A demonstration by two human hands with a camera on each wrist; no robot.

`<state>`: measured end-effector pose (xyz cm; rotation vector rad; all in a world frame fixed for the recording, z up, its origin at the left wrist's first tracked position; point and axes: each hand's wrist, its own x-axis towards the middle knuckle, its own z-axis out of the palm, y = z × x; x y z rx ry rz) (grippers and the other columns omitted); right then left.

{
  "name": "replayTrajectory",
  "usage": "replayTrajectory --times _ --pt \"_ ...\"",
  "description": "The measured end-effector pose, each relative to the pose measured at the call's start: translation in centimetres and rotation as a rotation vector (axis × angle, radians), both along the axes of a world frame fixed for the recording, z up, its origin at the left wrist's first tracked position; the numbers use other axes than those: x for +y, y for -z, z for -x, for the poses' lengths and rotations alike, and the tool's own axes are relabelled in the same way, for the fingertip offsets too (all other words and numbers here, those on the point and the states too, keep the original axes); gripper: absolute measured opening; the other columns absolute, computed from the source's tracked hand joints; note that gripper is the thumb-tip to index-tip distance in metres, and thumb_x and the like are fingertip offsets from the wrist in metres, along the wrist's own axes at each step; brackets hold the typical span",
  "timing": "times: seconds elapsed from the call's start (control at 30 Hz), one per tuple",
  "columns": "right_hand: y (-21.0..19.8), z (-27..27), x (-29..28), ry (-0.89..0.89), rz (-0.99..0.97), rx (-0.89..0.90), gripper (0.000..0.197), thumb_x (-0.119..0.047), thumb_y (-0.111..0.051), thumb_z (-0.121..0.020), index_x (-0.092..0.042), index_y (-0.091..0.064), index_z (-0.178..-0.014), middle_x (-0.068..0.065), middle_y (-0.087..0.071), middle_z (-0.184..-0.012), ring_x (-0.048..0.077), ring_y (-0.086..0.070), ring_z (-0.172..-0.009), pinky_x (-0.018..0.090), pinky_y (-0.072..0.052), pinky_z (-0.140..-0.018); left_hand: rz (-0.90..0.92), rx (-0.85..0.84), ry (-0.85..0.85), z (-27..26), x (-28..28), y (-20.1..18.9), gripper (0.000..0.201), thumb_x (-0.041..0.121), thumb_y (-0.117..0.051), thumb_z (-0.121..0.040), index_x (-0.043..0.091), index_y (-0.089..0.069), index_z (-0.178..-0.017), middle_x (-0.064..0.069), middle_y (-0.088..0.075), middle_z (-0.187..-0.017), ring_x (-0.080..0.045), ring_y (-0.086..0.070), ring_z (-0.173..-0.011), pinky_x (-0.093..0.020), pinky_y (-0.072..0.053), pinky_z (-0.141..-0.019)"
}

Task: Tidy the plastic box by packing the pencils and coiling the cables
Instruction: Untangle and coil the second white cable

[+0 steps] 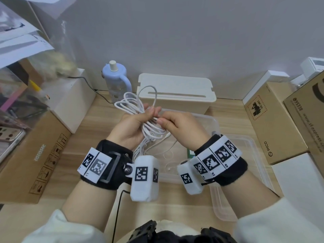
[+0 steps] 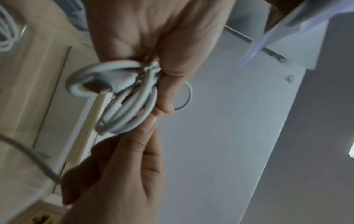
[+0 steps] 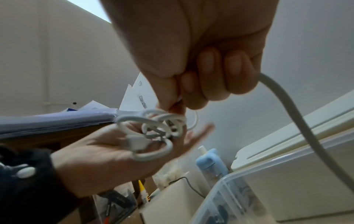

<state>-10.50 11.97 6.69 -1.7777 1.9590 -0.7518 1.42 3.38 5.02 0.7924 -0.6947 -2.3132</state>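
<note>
Head view: beyond both hands stands a cream plastic cable box with a slotted lid [image 1: 177, 92], and to its left a pale blue bottle with a white cap [image 1: 116, 79]. Brown cardboard cartons [image 1: 273, 123] flank the light wooden counter [image 1: 105, 120] on both sides. Directly below the hands sits the clear plastic box [image 1: 215, 123], with more white cable lying loose inside it. The left hand [image 1: 130, 128] has its grip curled round a bundle of thin white cable loops [image 1: 133, 106], which fan out above its fingers and trail below the palm. The right hand [image 1: 182, 127] pinches a strand of the same cable just beside the left fingertips.

Left wrist view: the left hand [image 2: 122, 174] meets the right hand [image 2: 161, 45] at the blurred coil [image 2: 124, 106]; thumb and finger close on the loops.

Right wrist view: the right hand [image 3: 201, 60] is curled tight, pinching cable [image 3: 153, 128] above the left palm [image 3: 107, 154]. The clear box [image 3: 249, 189] lies below right.
</note>
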Motion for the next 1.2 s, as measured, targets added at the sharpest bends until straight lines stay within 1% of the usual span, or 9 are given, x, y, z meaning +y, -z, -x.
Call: replayTrajectory --times 0.23,0.33,0.5,0.63,0.77,0.87,0.97,1.07,1.2 --pt "0.2 0.3 0.1 -0.049 -0.006 -0.125 0.028 -0.035 -0.055 -0.088 -0.022 -0.055 -0.064 -0.008 -0.043 -0.052 0.007 -0.039 -0.051 0.03 -0.032 -0.056 -0.092 0.156 -0.043 0.2 -0.3 -0.6 0.02 0.014 -0.039 -0.096 0.016 -0.056 -0.087 0.008 -0.052 -0.051 -0.002 -0.048 -0.043 -0.018 -0.052 -0.055" --pt "0.8 0.8 0.6 -0.195 -0.215 -0.221 0.028 -0.03 -0.045 -0.094 -0.025 -0.054 -0.068 -0.01 -0.046 -0.052 0.003 -0.042 -0.049 0.025 -0.038 -0.057 -0.079 0.269 -0.088 -0.7 -1.2 -0.7 0.017 0.022 -0.041 -0.093 0.02 -0.049 -0.078 0.009 -0.045 -0.052 -0.002 -0.037 -0.037 -0.012 -0.042 -0.048" --pt "2.6 1.3 0.5 -0.318 -0.578 -0.151 0.026 -0.03 -0.038 -0.097 -0.021 -0.061 -0.093 -0.002 -0.047 -0.063 0.014 -0.046 -0.064 0.012 -0.037 -0.06 -0.129 0.43 -0.013 -2.0 -2.2 -0.9 0.019 0.033 -0.047 -0.087 0.017 -0.046 -0.077 0.008 -0.043 -0.051 -0.004 -0.035 -0.031 -0.011 -0.027 -0.033" --pt "2.3 3.2 0.0 -0.055 -0.458 0.024 0.028 -0.032 -0.037 -0.096 -0.019 -0.055 -0.079 -0.009 -0.044 -0.063 0.01 -0.045 -0.062 0.026 -0.037 -0.063 0.096 0.136 0.127 -2.2 -2.0 -1.0 0.016 0.031 -0.047 -0.085 0.018 -0.044 -0.075 0.008 -0.043 -0.054 -0.002 -0.033 -0.03 -0.009 -0.025 -0.033" --pt "-1.3 2.7 -0.4 -0.103 -0.256 0.178 0.022 -0.036 -0.047 -0.092 -0.026 -0.055 -0.074 -0.012 -0.045 -0.056 0.001 -0.042 -0.058 0.018 -0.031 -0.056 0.318 -0.22 0.245 -1.0 -0.5 -0.3 0.01 0.016 -0.049 -0.091 0.01 -0.048 -0.084 0.001 -0.054 -0.062 -0.003 -0.036 -0.037 -0.015 -0.029 -0.037" --pt "-3.2 1.4 -0.5 -0.115 -0.14 0.272 0.017 -0.042 -0.055 -0.085 -0.031 -0.067 -0.083 -0.014 -0.055 -0.063 0.007 -0.047 -0.064 0.029 -0.034 -0.059 0.322 -0.252 0.313 0.1 0.8 0.0 0.014 0.014 -0.047 -0.093 0.007 -0.058 -0.088 0.001 -0.061 -0.057 -0.012 -0.053 -0.052 -0.023 -0.045 -0.049" --pt "-3.5 1.1 -0.5 -0.054 -0.088 0.351 0.024 -0.05 -0.059 -0.08 -0.03 -0.069 -0.088 -0.01 -0.065 -0.08 0.011 -0.05 -0.075 0.026 -0.031 -0.064 0.256 -0.214 0.361 0.5 1.5 -0.2 0.028 0.013 -0.041 -0.097 0.005 -0.065 -0.085 -0.01 -0.069 -0.066 -0.021 -0.068 -0.063 -0.029 -0.059 -0.06" --pt "-3.5 1.0 -0.2 0.038 -0.079 0.309 0.021 -0.056 -0.063 -0.072 -0.036 -0.069 -0.076 -0.012 -0.062 -0.072 0.009 -0.051 -0.072 0.025 -0.031 -0.061 0.149 -0.188 0.414 0.3 1.7 -0.4 0.045 0.024 -0.038 -0.099 0.01 -0.063 -0.064 -0.003 -0.056 -0.046 -0.013 -0.056 -0.039 -0.022 -0.049 -0.041" --pt "-3.4 0.7 -0.2 0.109 -0.092 0.312 0.035 -0.056 -0.066 -0.069 -0.032 -0.05 -0.05 -0.01 -0.048 -0.053 0.005 -0.044 -0.057 0.024 -0.027 -0.049 0.16 -0.209 0.468 0.1 1.6 -0.5 0.047 0.052 -0.036 -0.088 0.014 -0.04 -0.061 0.008 -0.034 -0.036 -0.003 -0.032 -0.028 -0.017 -0.041 -0.036"
